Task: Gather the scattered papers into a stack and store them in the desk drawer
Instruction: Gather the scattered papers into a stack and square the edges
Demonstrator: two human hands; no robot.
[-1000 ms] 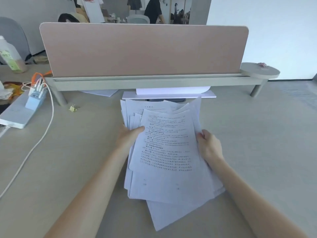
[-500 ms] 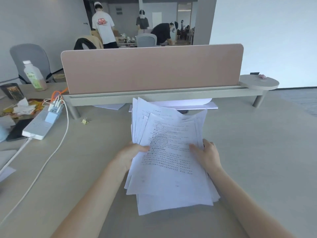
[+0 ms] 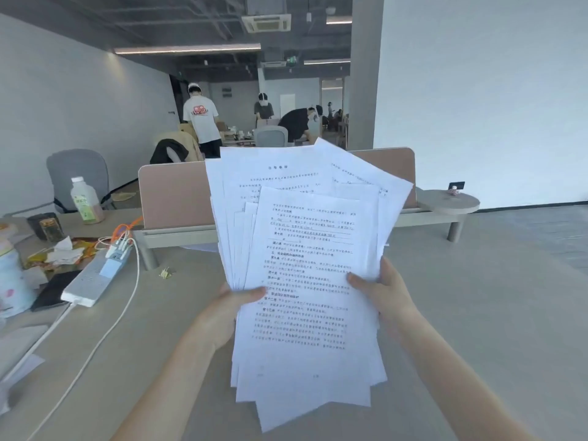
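A loose, uneven stack of printed white papers is held upright off the beige desk, its sheets fanned at the top and bottom. My left hand grips the stack's left edge, thumb across the front sheet. My right hand grips the right edge the same way. No desk drawer is in view.
A pink divider panel on a raised shelf crosses the desk behind the papers. At the left lie a white power strip with cables, a bottle, wrappers and a small clip. People stand far behind.
Both hands have lifted the papers from flat on the desk to upright in front of me. The view has tilted up, showing the room.
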